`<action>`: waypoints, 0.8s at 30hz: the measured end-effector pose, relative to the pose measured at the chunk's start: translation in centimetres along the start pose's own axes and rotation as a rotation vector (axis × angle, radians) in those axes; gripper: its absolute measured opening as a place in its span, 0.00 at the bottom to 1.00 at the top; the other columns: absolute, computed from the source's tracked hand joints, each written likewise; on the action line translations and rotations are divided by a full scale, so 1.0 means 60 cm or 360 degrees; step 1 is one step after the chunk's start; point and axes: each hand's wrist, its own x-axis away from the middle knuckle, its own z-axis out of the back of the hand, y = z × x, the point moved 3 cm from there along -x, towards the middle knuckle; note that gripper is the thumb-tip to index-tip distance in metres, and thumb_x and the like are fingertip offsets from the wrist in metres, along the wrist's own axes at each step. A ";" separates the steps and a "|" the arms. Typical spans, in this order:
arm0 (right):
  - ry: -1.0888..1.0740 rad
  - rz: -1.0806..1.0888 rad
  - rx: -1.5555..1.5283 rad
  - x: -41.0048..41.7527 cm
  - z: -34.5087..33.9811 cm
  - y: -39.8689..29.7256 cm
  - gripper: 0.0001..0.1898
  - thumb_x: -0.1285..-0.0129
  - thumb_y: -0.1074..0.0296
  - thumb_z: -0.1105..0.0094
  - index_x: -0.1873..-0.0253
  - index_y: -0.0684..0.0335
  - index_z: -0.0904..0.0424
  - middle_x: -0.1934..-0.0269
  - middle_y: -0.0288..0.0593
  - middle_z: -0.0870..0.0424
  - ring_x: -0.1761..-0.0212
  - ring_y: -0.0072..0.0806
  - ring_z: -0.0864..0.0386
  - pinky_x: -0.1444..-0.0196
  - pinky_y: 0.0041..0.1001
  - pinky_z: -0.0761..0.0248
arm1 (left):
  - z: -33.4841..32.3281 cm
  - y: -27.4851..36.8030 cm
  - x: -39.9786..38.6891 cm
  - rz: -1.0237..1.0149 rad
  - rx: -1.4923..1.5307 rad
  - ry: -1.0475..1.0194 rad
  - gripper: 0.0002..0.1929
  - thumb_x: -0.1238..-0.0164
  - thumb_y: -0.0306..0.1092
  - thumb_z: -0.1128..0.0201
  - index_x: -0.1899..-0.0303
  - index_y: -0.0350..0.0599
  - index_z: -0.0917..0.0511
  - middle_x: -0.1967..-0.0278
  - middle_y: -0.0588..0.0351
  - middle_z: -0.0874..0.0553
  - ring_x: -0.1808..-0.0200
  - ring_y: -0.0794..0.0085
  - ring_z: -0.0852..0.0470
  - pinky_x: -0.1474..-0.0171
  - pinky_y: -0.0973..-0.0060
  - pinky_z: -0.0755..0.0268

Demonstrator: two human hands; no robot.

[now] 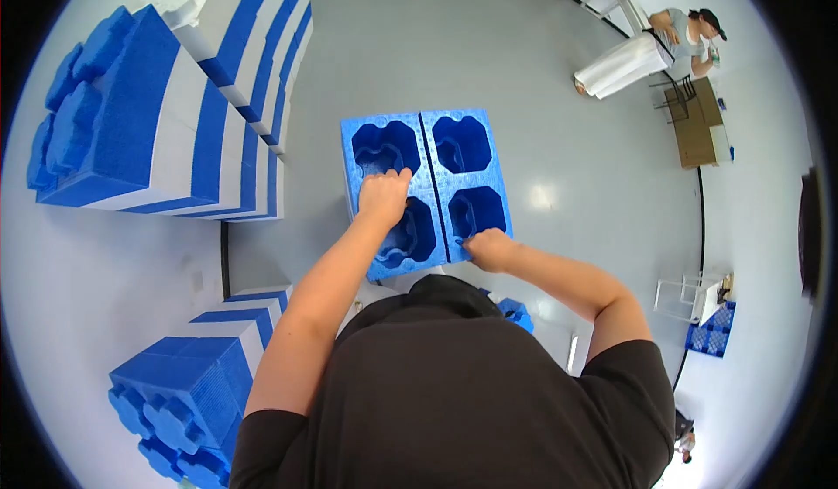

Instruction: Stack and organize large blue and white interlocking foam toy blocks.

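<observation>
Before me two large blue foam building blocks, a left block [396, 193] and a right block [466, 181], stand side by side with a narrow dark gap between them. Each shows two deep, notched cavities facing up. My left hand [385, 197] grips the bridge between the left block's two cavities, its fingertips hidden by the wall. On the right block's near rim, my right hand [490, 249] is closed around the edge beside the nearer cavity. A white layer shows under the left block's outer side.
At the left a tall stack of blue and white foam blocks [177, 129] stands by the wall, with a lower stack [190, 371] nearer. A person [661, 50] stands far right near a brown table [697, 125]. A blue piece [516, 315] lies beside my body.
</observation>
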 end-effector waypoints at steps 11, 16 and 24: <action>0.0039 0.0177 -0.0015 0.003 0.019 0.026 0.06 0.45 0.67 0.43 0.65 0.61 0.19 0.68 0.51 0.16 0.63 0.46 0.16 0.61 0.40 0.24 | 0.006 0.009 0.000 0.0065 0.0006 -0.0075 0.20 0.53 0.41 0.26 0.62 0.47 0.26 0.69 0.53 0.17 0.66 0.59 0.15 0.61 0.64 0.26; 0.0183 0.0156 -0.0026 -0.008 0.026 0.066 0.08 0.46 0.66 0.42 0.63 0.61 0.19 0.68 0.49 0.16 0.63 0.45 0.16 0.62 0.41 0.24 | 0.006 0.014 -0.024 0.0158 -0.0005 -0.0032 0.22 0.57 0.41 0.24 0.63 0.47 0.28 0.69 0.52 0.17 0.66 0.57 0.15 0.62 0.62 0.26; 0.0117 0.0026 -0.0083 -0.031 0.032 0.044 0.14 0.43 0.57 0.37 0.61 0.62 0.18 0.65 0.52 0.15 0.61 0.47 0.17 0.60 0.42 0.24 | 0.007 -0.002 -0.024 0.0132 -0.0043 -0.0001 0.23 0.58 0.41 0.25 0.61 0.47 0.28 0.69 0.52 0.17 0.67 0.56 0.15 0.63 0.60 0.26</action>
